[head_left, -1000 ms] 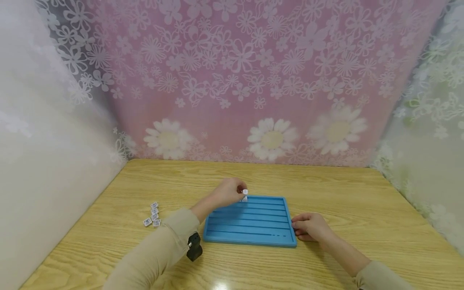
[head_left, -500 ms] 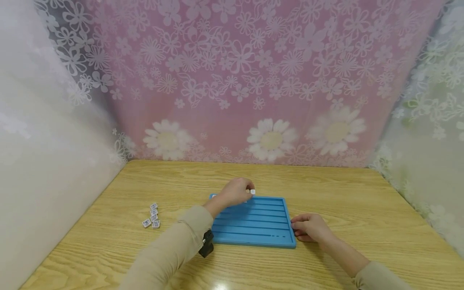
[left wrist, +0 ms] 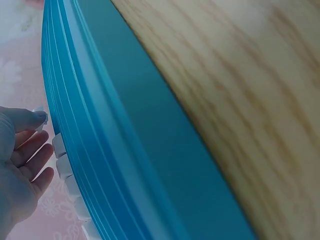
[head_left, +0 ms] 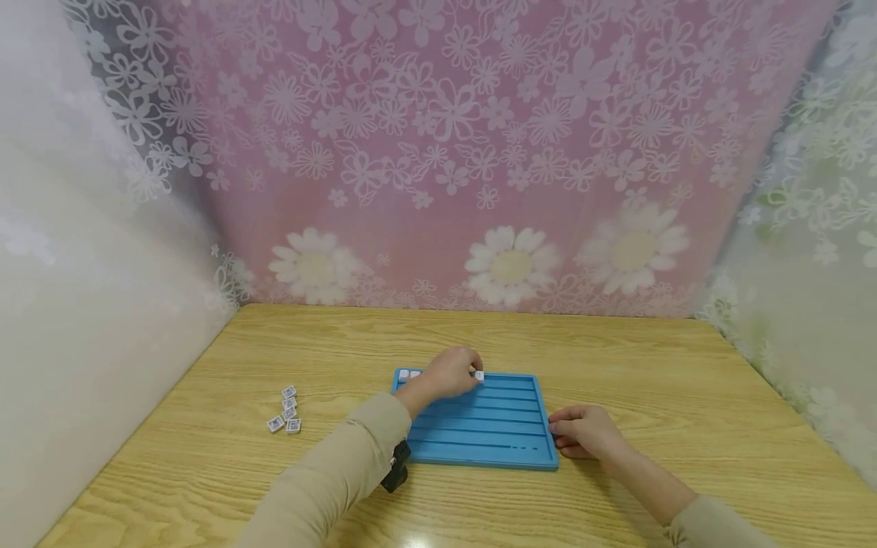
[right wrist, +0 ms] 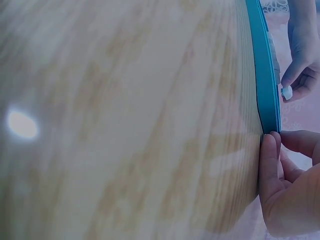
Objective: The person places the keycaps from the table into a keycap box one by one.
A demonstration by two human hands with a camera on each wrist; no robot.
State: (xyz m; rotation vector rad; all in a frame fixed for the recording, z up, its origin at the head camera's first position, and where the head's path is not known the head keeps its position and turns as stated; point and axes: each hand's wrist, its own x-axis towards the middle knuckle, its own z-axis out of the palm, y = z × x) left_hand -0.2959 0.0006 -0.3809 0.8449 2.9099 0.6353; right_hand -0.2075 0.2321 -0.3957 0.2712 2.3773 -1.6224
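Note:
My left hand (head_left: pixel 452 371) is over the far edge of a blue ridged tray (head_left: pixel 479 426), pinching a small white block (head_left: pixel 479 377) between thumb and index finger. The left wrist view shows this hand (left wrist: pixel 25 155) with its other fingers loosely bent beside a row of several white blocks (left wrist: pixel 65 166) along the tray's far groove. Part of that row, with a white block (head_left: pixel 404 375) at its left end, is covered by the hand in the head view. My right hand (head_left: pixel 585 431) grips the tray's right rim, thumb on top and fingers against the side (right wrist: pixel 270 155).
Several small white blocks with dark printed faces (head_left: pixel 289 411) lie loosely grouped on the wooden table (head_left: pixel 192 457), left of the tray. A floral pink curtain (head_left: pixel 411 190) hangs behind the table, and pale patterned cloth (head_left: pixel 808 304) borders the right side.
My left hand moved right along the tray's far edge with the block, then lowered it toward the far groove. My right hand stayed at the rim.

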